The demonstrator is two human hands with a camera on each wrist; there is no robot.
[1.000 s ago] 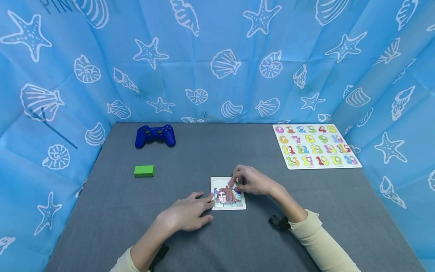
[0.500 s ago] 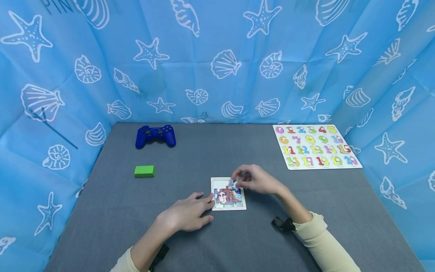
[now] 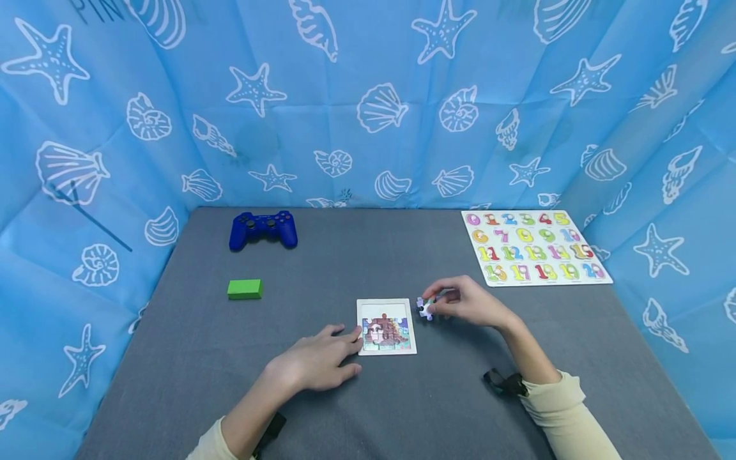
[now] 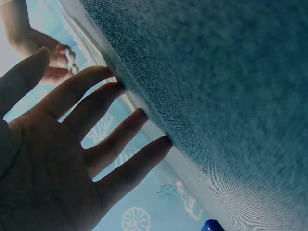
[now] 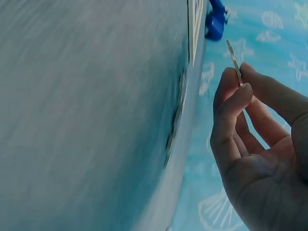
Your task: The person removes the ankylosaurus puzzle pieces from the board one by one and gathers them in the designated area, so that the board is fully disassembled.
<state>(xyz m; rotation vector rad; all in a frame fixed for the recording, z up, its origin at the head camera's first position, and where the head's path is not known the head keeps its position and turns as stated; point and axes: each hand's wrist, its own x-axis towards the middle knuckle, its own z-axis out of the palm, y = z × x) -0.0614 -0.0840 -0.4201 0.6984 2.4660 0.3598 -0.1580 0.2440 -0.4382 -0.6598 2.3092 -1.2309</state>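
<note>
A small framed jigsaw puzzle (image 3: 386,326) lies on the grey table (image 3: 322,275) in front of me. My left hand (image 3: 322,361) rests flat on the table with straight fingers (image 4: 120,130), fingertips touching the puzzle's left edge. My right hand (image 3: 466,301) hovers just right of the puzzle's top right corner and pinches a puzzle piece (image 3: 425,308) between thumb and fingers. In the right wrist view the thin puzzle piece (image 5: 234,61) stands edge-on between the fingertips, clear of the table.
A blue game controller (image 3: 262,229) sits at the back left, with a green block (image 3: 245,289) nearer me. A number puzzle board (image 3: 535,246) lies at the back right. Blue seashell cloth walls (image 3: 368,102) surround the table on three sides.
My right hand has lifted a piece from the puzzle's top right area and moved right, off the frame. The left hand has not moved.
</note>
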